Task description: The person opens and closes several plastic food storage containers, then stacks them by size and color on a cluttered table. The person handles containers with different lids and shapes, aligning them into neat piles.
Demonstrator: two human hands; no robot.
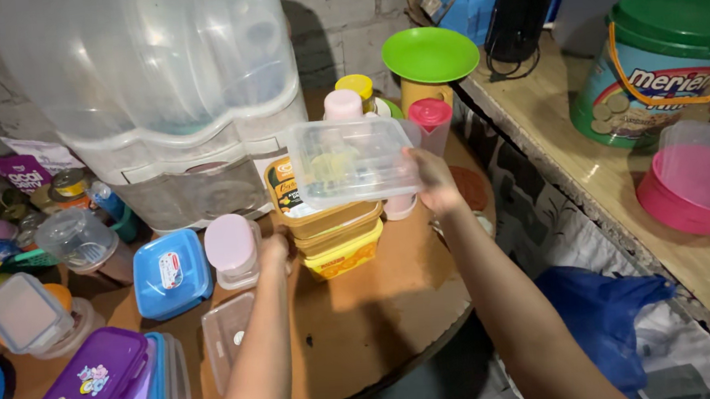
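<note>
Nearest us, left of the yellow tub stack (334, 235), lies a purple-lidded box (92, 396) on the brown surface (380, 307), with a blue-lidded box (172, 273) beyond it. Our left hand (273, 250) presses against the stack's left side; whether it grips we cannot tell. On top of the stack sits a clear lidded container (350, 161), grasped at its right edge by our right hand (435, 180). Behind the stack, a green plate (430, 53); well right, a pink basin (692, 190).

Bare table (356, 326) ahead; containers (167, 273) crowd left, rear.
</note>
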